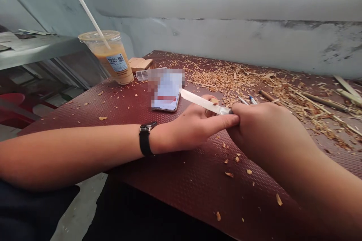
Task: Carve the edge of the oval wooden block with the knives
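My right hand (pixel 261 126) is closed around the handle of a knife (pixel 200 101), whose pale blade points left over my left hand. The handle itself is mostly hidden in my fist. My left hand (pixel 192 126), with a black watch strap (pixel 145 139) at the wrist, curls its fingers round a small piece of wood (pixel 214 101); only a light-coloured end shows behind the blade. The left thumb stretches right and touches the knife near my right fingers. Just beyond the left hand lies a phone (pixel 166 90), its screen partly blurred out.
Wood shavings (pixel 232 79) cover the back and right of the dark red table (pixel 181 180). Sticks (pixel 325 101) and pens (pixel 252 99) lie among them. A plastic cup (pixel 113 60) with a straw stands at the left, near wooden blocks (pixel 140 63) and a clear case (pixel 141 75).
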`<state>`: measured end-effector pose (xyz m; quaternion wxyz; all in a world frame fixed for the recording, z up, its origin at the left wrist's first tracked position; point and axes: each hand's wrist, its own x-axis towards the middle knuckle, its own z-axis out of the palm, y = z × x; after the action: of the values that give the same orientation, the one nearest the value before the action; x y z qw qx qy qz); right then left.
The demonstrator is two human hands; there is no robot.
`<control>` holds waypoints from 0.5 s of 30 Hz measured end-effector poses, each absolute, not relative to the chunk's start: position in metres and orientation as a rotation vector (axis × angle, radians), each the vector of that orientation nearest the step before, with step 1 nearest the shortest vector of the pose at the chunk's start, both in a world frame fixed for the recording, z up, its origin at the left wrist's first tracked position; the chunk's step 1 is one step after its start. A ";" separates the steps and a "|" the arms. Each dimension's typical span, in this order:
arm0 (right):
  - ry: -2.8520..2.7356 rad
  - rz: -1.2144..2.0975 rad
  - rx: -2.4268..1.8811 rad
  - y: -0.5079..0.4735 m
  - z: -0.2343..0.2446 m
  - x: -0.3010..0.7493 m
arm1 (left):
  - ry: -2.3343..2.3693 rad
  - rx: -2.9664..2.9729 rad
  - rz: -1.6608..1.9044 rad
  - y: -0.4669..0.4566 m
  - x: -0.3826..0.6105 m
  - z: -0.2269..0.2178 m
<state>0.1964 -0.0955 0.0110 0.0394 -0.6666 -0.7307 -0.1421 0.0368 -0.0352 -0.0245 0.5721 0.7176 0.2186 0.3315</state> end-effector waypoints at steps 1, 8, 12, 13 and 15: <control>-2.212 -0.393 -2.088 -0.097 0.009 0.195 | 0.522 1.655 0.809 -0.036 0.038 -0.027; -2.130 -0.141 -1.864 -0.099 -0.005 0.197 | 0.426 1.394 0.646 -0.020 0.027 -0.024; -2.021 0.053 -1.846 -0.094 -0.010 0.207 | 0.345 1.079 0.472 -0.005 0.019 -0.021; -1.978 0.111 -1.838 -0.093 -0.010 0.210 | 0.333 1.011 0.417 -0.003 0.017 -0.021; -1.892 0.248 -1.807 -0.091 -0.010 0.213 | 0.320 0.921 0.324 0.000 0.015 -0.021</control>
<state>0.2131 -0.0909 -0.0101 0.2539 -0.6650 -0.6964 0.0914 0.0149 0.0001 -0.0206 0.8709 0.4405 0.1532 0.1551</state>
